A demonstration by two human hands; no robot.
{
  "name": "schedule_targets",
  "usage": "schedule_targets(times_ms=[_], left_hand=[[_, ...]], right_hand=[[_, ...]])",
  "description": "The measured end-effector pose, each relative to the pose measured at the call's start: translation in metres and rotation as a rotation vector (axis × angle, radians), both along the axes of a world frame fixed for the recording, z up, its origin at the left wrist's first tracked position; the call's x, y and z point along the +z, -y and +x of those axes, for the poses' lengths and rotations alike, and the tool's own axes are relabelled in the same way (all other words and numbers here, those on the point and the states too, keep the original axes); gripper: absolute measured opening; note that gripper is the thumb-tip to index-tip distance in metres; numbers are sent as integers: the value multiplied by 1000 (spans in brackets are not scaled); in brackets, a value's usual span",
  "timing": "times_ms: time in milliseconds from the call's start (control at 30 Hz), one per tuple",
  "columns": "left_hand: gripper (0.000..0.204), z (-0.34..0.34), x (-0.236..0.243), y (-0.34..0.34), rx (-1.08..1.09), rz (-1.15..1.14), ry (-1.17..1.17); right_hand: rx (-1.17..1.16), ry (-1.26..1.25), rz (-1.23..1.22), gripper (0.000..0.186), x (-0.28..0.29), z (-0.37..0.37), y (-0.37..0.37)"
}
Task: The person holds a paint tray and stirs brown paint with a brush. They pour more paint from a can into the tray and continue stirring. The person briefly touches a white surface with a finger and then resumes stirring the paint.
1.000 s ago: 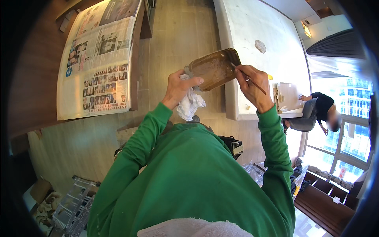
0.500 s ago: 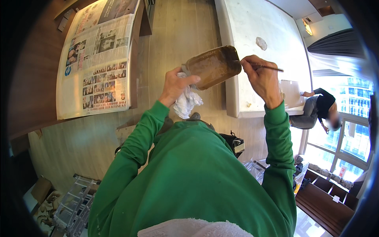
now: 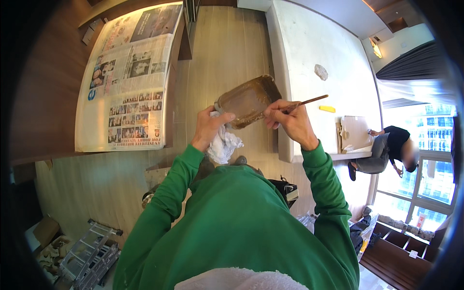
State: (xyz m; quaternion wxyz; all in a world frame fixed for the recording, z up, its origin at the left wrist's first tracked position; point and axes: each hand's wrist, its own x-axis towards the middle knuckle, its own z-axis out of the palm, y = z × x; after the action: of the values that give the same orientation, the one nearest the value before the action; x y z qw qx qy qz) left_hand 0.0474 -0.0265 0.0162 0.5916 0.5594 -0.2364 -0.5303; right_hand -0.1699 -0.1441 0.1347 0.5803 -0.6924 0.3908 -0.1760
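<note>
My left hand (image 3: 209, 126) is closed on the near-left end of a rectangular container (image 3: 246, 99) with brown, glossy residue inside, and on a crumpled white cloth (image 3: 223, 147) hanging below it. My right hand (image 3: 290, 123) pinches a thin brown brush (image 3: 316, 98), its lower end at the container's right part, hidden partly by my fingers. Beyond it, the white table or platform (image 3: 309, 43) carries a pale lump (image 3: 321, 72) and a small yellow object (image 3: 326, 109).
A newspaper-covered surface (image 3: 125, 72) stands at left. At right, a person (image 3: 401, 145) in dark clothes is by a cardboard piece (image 3: 356, 128) and windows (image 3: 430, 188). A metal stepladder (image 3: 92, 251) and cardboard box (image 3: 43, 232) lie lower left; a dark bag (image 3: 285, 188) is beside me.
The container and both hands have moved lower and slightly left in view. My right hand has brought the brush from the container's far right end down toward its near side.
</note>
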Motion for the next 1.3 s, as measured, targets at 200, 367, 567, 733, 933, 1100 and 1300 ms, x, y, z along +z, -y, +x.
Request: schedule_targets(times_ms=[200,367,567,733,933,1100,1300], left_hand=[[40,0,6,-9,-6,7,25],[37,0,15,-10,17,19,10],[39,0,11,-11,88,-27,-61],[43,-5,7,-18,118,-7,-41],[45,-13,5,-26,176,21,-22],[45,-17,1,-36,249,37,-34],[36,-19,-19,-55,360,29,67]], right_hand=[[-33,-133,-327,15,5,2,16],[-107,-39,-529,13,6,21,1],[139,27,-545,12,19,10,-11],[36,-53,-628,11,24,9,3],[123,131,-700,8,9,13,-22],[131,-51,-665,7,10,0,-14],[139,154,-830,5,-12,17,-30]])
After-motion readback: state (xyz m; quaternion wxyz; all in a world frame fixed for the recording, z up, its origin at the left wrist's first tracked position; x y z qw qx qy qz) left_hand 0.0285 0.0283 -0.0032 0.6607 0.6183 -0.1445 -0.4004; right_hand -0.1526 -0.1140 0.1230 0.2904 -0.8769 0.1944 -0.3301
